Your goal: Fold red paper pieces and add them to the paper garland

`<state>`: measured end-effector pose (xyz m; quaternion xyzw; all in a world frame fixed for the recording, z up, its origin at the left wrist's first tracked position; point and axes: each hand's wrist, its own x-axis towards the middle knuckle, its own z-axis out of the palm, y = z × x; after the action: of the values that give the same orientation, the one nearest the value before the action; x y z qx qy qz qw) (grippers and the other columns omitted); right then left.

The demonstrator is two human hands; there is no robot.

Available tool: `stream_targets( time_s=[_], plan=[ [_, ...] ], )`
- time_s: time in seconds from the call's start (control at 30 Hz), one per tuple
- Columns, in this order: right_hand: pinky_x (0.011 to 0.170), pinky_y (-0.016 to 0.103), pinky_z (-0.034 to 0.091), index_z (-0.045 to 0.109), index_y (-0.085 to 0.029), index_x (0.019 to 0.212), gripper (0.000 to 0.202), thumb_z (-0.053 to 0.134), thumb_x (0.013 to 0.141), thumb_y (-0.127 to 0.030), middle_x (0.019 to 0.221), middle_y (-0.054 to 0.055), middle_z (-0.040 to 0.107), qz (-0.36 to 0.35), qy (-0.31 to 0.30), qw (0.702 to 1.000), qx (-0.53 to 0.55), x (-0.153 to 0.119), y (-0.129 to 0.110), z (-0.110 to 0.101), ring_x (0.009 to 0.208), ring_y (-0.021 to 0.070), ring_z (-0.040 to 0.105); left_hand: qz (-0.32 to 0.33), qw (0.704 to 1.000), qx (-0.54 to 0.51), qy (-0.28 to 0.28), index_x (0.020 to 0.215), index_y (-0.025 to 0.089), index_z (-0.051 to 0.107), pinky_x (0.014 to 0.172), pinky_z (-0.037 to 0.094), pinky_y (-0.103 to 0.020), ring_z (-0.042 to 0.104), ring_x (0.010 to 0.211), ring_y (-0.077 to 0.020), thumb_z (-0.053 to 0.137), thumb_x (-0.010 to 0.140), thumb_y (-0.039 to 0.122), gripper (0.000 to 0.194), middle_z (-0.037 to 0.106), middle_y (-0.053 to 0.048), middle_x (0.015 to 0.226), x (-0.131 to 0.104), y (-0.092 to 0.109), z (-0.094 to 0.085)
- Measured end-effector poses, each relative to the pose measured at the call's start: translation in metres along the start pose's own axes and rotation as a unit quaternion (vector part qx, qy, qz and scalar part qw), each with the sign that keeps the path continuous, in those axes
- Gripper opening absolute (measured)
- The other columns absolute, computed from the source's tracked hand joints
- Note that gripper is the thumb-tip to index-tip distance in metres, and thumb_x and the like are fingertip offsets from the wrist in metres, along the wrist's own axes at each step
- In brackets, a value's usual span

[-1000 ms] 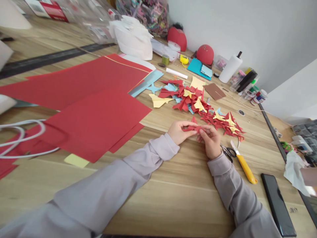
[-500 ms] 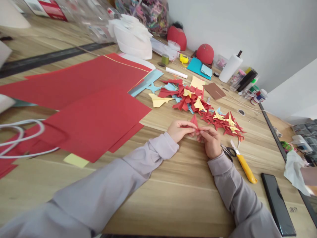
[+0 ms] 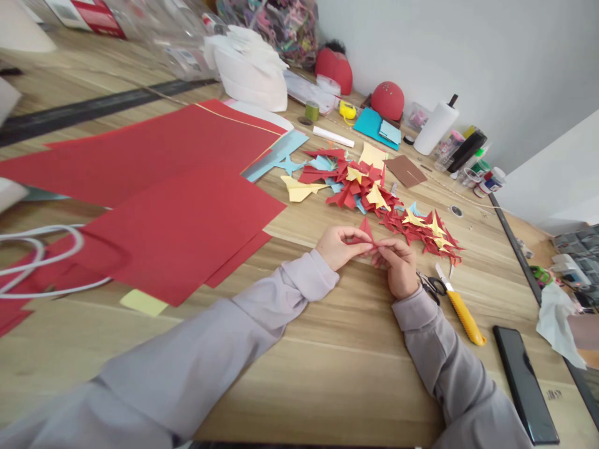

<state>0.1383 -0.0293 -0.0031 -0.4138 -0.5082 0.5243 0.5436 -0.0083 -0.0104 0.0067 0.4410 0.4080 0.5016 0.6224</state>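
Observation:
Between my two hands is a small folded red paper (image 3: 365, 230) with a pointed tip facing away from me. My left hand (image 3: 339, 248) pinches it from the left, thumb and fingers closed. From the other side my right hand (image 3: 395, 262) grips its near edge with thumb and fingertips. The fingers hide most of its lower folds. Just beyond lies a heap of folded paper pieces (image 3: 346, 196), mostly red with some yellow and light blue. One yellow paper plane (image 3: 302, 189) rests at the heap's left side.
Large red paper sheets (image 3: 187, 231) cover the left side. Black-handled scissors (image 3: 433, 285) and a yellow utility knife (image 3: 467, 317) lie beside my right wrist, a phone (image 3: 525, 383) further right. Behind stand a white roll (image 3: 436, 128), bottles and a yellow tape measure (image 3: 347, 110).
My left thumb and fingers have shifted slightly on the folded red paper. Both hands stay in nearly the same place, and the things on the table have not moved.

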Motion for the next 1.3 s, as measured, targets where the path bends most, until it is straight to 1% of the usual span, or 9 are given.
stream_targets(
  time_s=[0.1, 0.23, 0.37, 0.5, 0.6, 0.8, 1.03, 1.2, 1.3],
  plan=[
    [0.046, 0.023, 0.042, 0.061, -0.021, 0.087, 0.014, 0.061, 0.075, -0.027, 0.067, -0.001, 0.067, 0.011, -0.003, 1.0, -0.001, 0.0005, -0.0002, 0.0001, 0.049, 0.0103, 0.056, 0.026, 0.999, 0.035, 0.019, 0.064, 0.013, 0.067, 0.064, 0.052, -0.027, 0.062, 0.062, -0.0142, 0.074, 0.049, 0.02, 0.018, 0.068, -0.003, 0.064, 0.0016, -0.0027, -0.0002],
    [0.045, 0.022, 0.042, 0.059, -0.018, 0.077, 0.014, 0.063, 0.074, -0.032, 0.061, -0.002, 0.063, 0.018, -0.011, 0.999, -0.045, 0.0012, -0.0012, 0.0024, 0.047, 0.0092, 0.055, 0.048, 0.997, 0.063, 0.026, 0.066, 0.013, 0.068, 0.066, 0.052, -0.028, 0.063, 0.065, -0.0157, 0.073, 0.052, 0.02, 0.017, 0.068, -0.004, 0.067, 0.0024, -0.0058, -0.0007],
    [0.044, 0.021, 0.042, 0.059, -0.018, 0.076, 0.015, 0.065, 0.072, -0.031, 0.059, -0.002, 0.063, 0.007, -0.017, 0.998, -0.067, 0.0015, -0.0011, 0.0042, 0.046, 0.0087, 0.054, 0.046, 0.997, 0.057, 0.024, 0.067, 0.013, 0.068, 0.067, 0.052, -0.029, 0.063, 0.066, -0.0165, 0.073, 0.051, 0.019, 0.018, 0.068, -0.004, 0.067, 0.0013, -0.0055, -0.0005],
    [0.043, 0.021, 0.042, 0.059, -0.018, 0.076, 0.015, 0.065, 0.072, -0.031, 0.06, -0.002, 0.064, 0.006, -0.007, 0.998, -0.058, 0.0017, -0.0008, 0.0042, 0.046, 0.0088, 0.055, 0.028, 1.0, 0.003, 0.007, 0.069, 0.011, 0.068, 0.067, 0.053, -0.031, 0.062, 0.059, -0.0147, 0.072, 0.056, 0.026, 0.02, 0.068, -0.004, 0.063, 0.001, -0.0037, 0.0001],
    [0.044, 0.021, 0.043, 0.058, -0.018, 0.075, 0.015, 0.064, 0.074, -0.032, 0.06, -0.003, 0.064, 0.011, -0.002, 0.999, -0.05, 0.0017, -0.0009, 0.0035, 0.046, 0.0091, 0.055, 0.015, 1.0, -0.018, 0.01, 0.071, 0.011, 0.069, 0.065, 0.053, -0.031, 0.061, 0.056, -0.0133, 0.072, 0.056, 0.027, 0.022, 0.068, -0.004, 0.062, 0.0015, -0.0029, 0.0007],
    [0.044, 0.021, 0.043, 0.059, -0.018, 0.075, 0.018, 0.061, 0.075, -0.035, 0.063, -0.001, 0.065, 0.025, -0.001, 0.999, -0.048, 0.0024, -0.0002, 0.002, 0.047, 0.0091, 0.055, 0.027, 0.999, 0.016, 0.023, 0.07, 0.013, 0.069, 0.066, 0.053, -0.029, 0.061, 0.058, -0.0131, 0.069, 0.057, 0.021, 0.015, 0.069, -0.004, 0.064, 0.0008, -0.0011, 0.0009],
    [0.043, 0.022, 0.043, 0.058, -0.017, 0.078, 0.019, 0.064, 0.072, -0.035, 0.061, -0.002, 0.064, 0.01, 0.014, 0.997, -0.07, 0.0017, 0.0001, 0.0036, 0.046, 0.0092, 0.054, 0.04, 0.997, 0.062, 0.032, 0.075, 0.013, 0.071, 0.068, 0.051, -0.03, 0.063, 0.065, -0.0157, 0.068, 0.059, 0.022, 0.018, 0.07, -0.006, 0.07, 0.0015, -0.0045, -0.0005],
    [0.044, 0.022, 0.043, 0.059, -0.017, 0.075, 0.016, 0.063, 0.074, -0.032, 0.062, -0.001, 0.065, 0.013, 0.012, 0.998, -0.055, 0.0014, -0.0009, 0.0038, 0.046, 0.0091, 0.055, 0.038, 0.997, 0.066, 0.032, 0.074, 0.013, 0.071, 0.073, 0.051, -0.031, 0.063, 0.071, -0.0178, 0.073, 0.054, 0.025, 0.024, 0.07, -0.007, 0.074, 0.0015, -0.0048, -0.0007],
    [0.045, 0.022, 0.043, 0.059, -0.017, 0.077, 0.015, 0.06, 0.076, -0.032, 0.064, 0.0, 0.065, 0.027, 0.008, 0.999, -0.034, 0.0013, 0.0, 0.0019, 0.048, 0.0096, 0.056, 0.031, 0.998, 0.045, 0.033, 0.073, 0.012, 0.07, 0.074, 0.051, -0.032, 0.063, 0.07, -0.0172, 0.075, 0.052, 0.026, 0.026, 0.07, -0.006, 0.073, 0.0019, -0.0039, -0.0008]
  ],
)
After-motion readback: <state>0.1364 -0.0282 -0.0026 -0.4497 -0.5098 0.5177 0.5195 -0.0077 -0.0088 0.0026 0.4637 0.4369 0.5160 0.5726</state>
